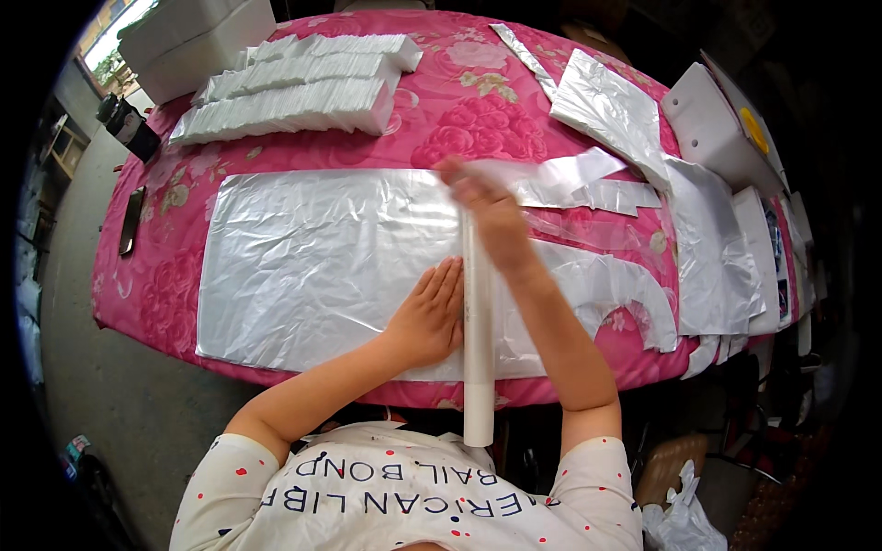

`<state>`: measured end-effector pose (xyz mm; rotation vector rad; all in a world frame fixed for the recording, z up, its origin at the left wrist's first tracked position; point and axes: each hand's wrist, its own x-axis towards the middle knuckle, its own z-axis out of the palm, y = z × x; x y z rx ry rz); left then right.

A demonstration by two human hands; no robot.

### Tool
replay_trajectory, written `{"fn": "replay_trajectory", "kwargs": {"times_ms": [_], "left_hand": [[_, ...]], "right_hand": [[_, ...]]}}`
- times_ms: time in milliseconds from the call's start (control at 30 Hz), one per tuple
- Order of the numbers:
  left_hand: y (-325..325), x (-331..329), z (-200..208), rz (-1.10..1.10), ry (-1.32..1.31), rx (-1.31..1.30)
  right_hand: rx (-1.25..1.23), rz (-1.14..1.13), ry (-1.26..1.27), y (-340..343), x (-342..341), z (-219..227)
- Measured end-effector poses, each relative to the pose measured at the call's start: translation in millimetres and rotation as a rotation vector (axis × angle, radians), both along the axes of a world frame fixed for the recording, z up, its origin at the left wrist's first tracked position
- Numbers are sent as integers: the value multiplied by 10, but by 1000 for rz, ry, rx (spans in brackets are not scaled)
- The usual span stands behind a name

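My left hand lies flat, fingers stretched, on a stack of shiny translucent plastic sheets. Its fingertips reach the side of a long white tube, which lies across the sheets and juts past the table's near edge. At the tube's far end, my right hand is raised and slightly blurred, its fingers curled closed. What they hold, if anything, cannot be made out. A strip of clear plastic trails right from beside that hand. Below it, a cut plastic piece with a curved edge lies on the right.
Rows of folded white pieces stand at the far left, near white foam boxes. A dark bottle and a phone sit along the left edge. More plastic sheets and a white foam box occupy the right of the pink flowered tablecloth.
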<state>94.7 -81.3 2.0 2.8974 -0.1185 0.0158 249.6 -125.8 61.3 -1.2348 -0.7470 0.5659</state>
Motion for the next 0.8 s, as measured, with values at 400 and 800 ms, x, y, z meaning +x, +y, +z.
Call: {"fn": "replay_trajectory", "kwargs": {"times_ms": [400,800], "left_hand": [[24,-31,-202,-16,-522,-196],[35,48,-196,11,-184,-258]], "right_hand": [[-254,92,-1025,-728,-923,1652],[371,-336,-896,-871,-1322,1880]]}}
